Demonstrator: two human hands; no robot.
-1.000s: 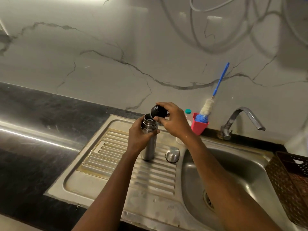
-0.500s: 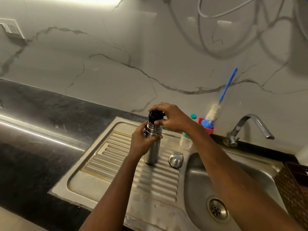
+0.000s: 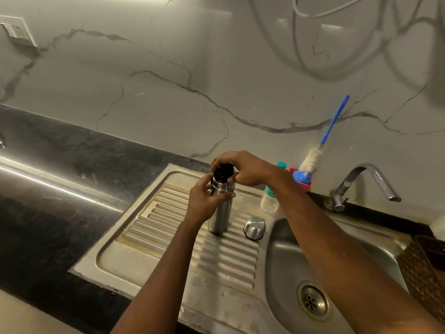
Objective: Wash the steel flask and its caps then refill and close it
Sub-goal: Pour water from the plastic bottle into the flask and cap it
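The steel flask (image 3: 220,214) stands upright on the ribbed drainboard (image 3: 168,227) of the sink. My left hand (image 3: 204,201) grips the flask just below its neck. On the flask's mouth sits the black inner cap (image 3: 224,173), and my right hand (image 3: 243,168) holds it from above with curled fingers. The steel outer cap (image 3: 254,227) lies dome up on the drainboard, just right of the flask and apart from it.
A small plastic bottle (image 3: 269,198) with a green lid stands behind my right forearm. A red holder (image 3: 304,186) with a blue-handled bottle brush (image 3: 332,124) leans on the wall. The tap (image 3: 361,179) overhangs the basin (image 3: 289,273). A brown basket (image 3: 426,268) is at the right edge.
My right hand brought the black cap down from beside the flask's open mouth onto the mouth and now holds it there. The left hand kept its grip on the flask.
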